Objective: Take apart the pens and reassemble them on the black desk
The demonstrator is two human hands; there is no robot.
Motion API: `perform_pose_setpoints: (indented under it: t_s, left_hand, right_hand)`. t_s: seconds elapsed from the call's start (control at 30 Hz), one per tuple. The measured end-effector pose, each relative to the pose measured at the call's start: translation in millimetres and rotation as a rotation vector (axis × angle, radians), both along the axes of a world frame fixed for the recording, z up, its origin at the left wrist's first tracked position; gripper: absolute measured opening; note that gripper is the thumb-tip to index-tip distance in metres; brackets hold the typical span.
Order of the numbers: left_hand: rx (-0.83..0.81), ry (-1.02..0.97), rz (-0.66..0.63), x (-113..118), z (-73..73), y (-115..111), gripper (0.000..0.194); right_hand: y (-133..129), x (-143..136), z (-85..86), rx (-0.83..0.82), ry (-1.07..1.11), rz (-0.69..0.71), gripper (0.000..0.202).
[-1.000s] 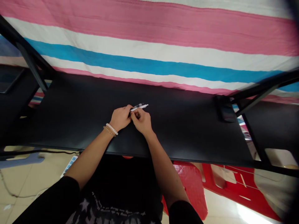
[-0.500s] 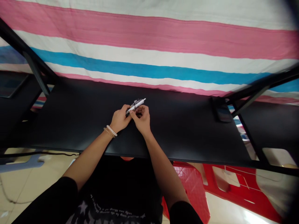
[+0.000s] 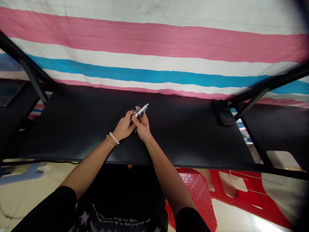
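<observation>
Several pens, one of them white (image 3: 142,110) and the others dark or clear, are bunched together above the black tabletop (image 3: 183,129). My left hand (image 3: 124,125), with two bracelets at the wrist, is closed around the lower part of the bunch. From the other side my right hand (image 3: 143,126) is closed on the pens too, its thumb pressed near the lower end of the white pen. The pens' tips point up and to the right. A dark end sticks out below, between the hands. How many pens each hand holds is hidden by the fingers.
A dark phone-like object (image 3: 225,112) lies at the table's right side, beside a black metal brace (image 3: 252,104). Striped fabric (image 3: 154,75) hangs behind the table. Red plastic stools (image 3: 193,187) stand below the front edge, and a black cable (image 3: 48,161) runs along it at left.
My right hand has closed in on the bunch; its fingers, earlier raised and curled apart, now wrap behind the pens. The pens have turned steeper, and a dark end shows below.
</observation>
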State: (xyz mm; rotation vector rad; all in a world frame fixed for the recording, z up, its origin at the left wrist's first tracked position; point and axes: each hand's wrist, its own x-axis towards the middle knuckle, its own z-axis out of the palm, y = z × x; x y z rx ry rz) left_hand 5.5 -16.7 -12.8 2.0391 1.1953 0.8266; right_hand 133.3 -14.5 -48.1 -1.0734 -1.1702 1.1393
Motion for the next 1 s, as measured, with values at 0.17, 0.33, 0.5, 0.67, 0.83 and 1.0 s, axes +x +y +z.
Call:
perform_pose_setpoints:
  t_s: [0.17,0.33,0.5,0.67,0.83,1.0]
  left_hand:
    - [-0.014,-0.013,-0.033,1.4,-0.9,1.0,0.036]
    - [-0.045,-0.063,-0.09,4.7,-0.7,0.6,0.025]
    - [0.012,-0.155,-0.133,7.4,-2.7,-5.7,0.039]
    - [0.03,-0.23,-0.213,7.3,-2.5,-7.7,0.044]
    - [0.106,-0.37,-0.228,9.8,-5.0,-3.7,0.037]
    - [0.024,-0.378,-0.196,13.0,-5.2,-1.6,0.024]
  right_hand:
    - [-2.1,-3.5,9.9,0.087,0.027,0.061,0.058]
    - [-9.0,-4.4,23.9,0.165,0.045,0.046,0.053]
    - [-21.3,-4.1,31.7,0.253,-0.107,-0.053,0.05]
    - [-28.6,-4.2,28.6,0.388,-0.168,-0.113,0.042]
    - [-29.7,-0.6,32.9,0.51,-0.245,-0.15,0.037]
    - [-27.8,1.9,39.8,0.442,-0.342,-0.155,0.03]
